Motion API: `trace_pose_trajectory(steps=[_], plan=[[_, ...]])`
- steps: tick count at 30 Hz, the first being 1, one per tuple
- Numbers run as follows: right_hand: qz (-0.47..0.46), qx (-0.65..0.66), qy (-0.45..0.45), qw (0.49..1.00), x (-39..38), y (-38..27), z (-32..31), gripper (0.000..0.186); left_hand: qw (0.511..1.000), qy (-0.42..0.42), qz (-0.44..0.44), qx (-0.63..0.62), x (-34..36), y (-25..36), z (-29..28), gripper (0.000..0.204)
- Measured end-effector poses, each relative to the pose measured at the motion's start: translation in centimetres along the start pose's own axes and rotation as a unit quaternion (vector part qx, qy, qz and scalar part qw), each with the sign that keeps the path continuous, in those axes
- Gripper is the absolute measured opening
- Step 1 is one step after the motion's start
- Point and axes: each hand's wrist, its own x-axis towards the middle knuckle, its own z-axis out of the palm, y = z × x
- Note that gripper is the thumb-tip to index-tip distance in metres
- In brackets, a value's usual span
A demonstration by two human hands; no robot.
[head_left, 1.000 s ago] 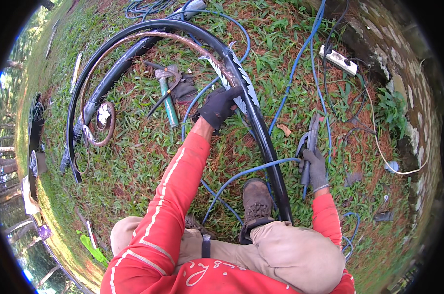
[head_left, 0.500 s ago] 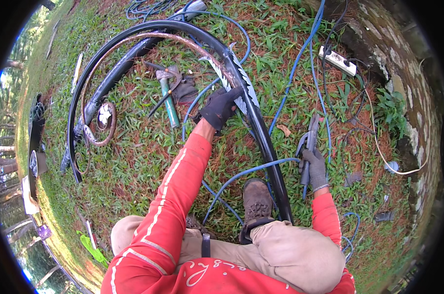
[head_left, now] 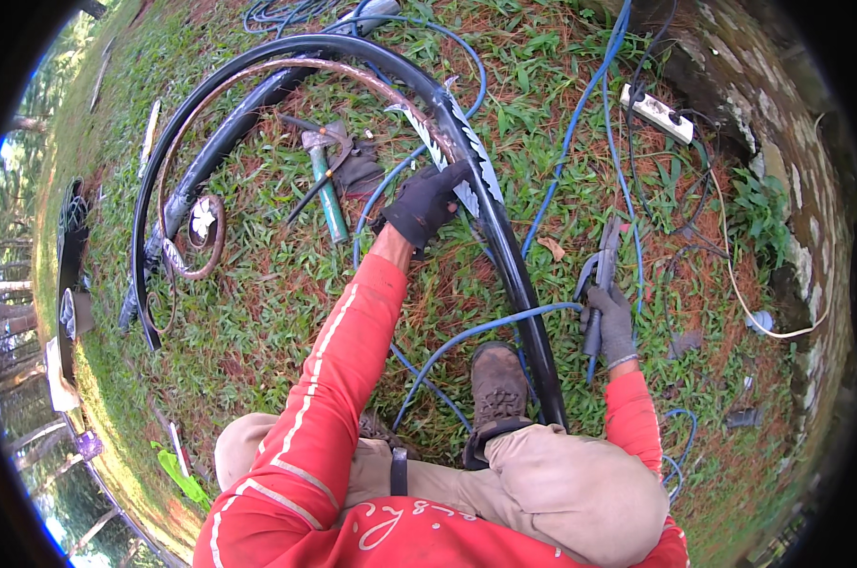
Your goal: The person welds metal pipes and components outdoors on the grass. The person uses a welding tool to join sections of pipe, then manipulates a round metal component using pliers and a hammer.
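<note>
Head view: a curved black tube swept from nine o'clock over twelve to five, laid on grass that probably gave it steady support. A thinner brown rod followed inside its arc. Toward three, a grey clamp tool pointed at twelve, likely held aside for clearance; the right hand wrapped its handle. A green-handled hammer lay between ten and eleven, within reach. Near centre, toward twelve, the left hand was half curled, index finger on the tube, perhaps steadying grey leaf-shaped plates; whether it gripped them, I couldn't tell.
</note>
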Motion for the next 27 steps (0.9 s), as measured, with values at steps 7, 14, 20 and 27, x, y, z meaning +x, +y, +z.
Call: trace_pose_trajectory(steps=[7,14,20,27], plan=[[0.003,-0.007,0.018,1.0,-0.2,0.3,-0.5,0.02,0.884,-0.02,0.202,0.422,-1.5,0.2,0.7,0.05],[-0.005,0.0,-0.012,1.0,1.0,0.0,1.7,0.022,0.908,-0.04,0.318,0.269,-1.5,3.0,-8.4,0.059],[-0.004,-0.012,0.021,1.0,0.2,0.9,-0.9,0.025,0.766,0.254,0.107,0.58,-4.6,10.9,-9.5,0.058],[-0.138,-0.368,0.12,0.912,1.4,0.8,-1.3,0.05,0.652,0.188,0.069,0.731,-5.7,8.6,-15.7,0.035]])
